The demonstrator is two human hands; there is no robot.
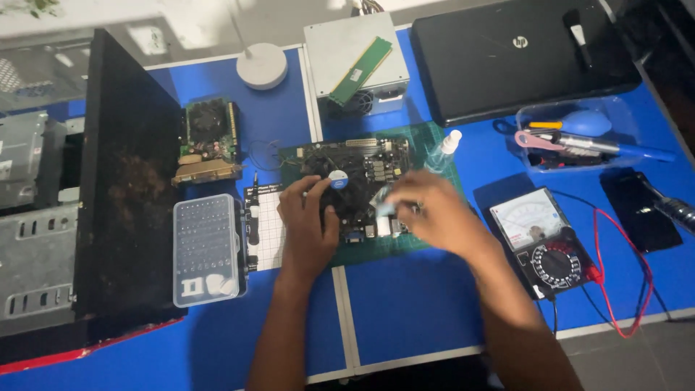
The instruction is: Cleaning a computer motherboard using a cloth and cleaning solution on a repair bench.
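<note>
**Motherboard held flat and wiped near its edge**

Motherboard lies on a green cutting mat in the middle of the blue table, and both hands work on it. Nearest to the viewer, the left hand rests flat on the board's left part, fingers spread and pressing beside the round cooler fan; it grips nothing. The right hand is over the board's right part, fingers closed on a small pale thing, maybe a folded wipe or a cloth, but the motion blur does not let me be sure.

The step in hand looks like cleaning the board's surface while the other hand keeps it steady. The next move needs a light touch around the small parts and a firm hold, so the board does not slide on the mat.

To the left lies a clear case of screwdriver bits, to the right an analog multimeter with red lead. Just behind the board stands a small spray bottle. Farther back are a graphics card, a power supply with a green memory stick on it, and a closed black laptop.
</note>
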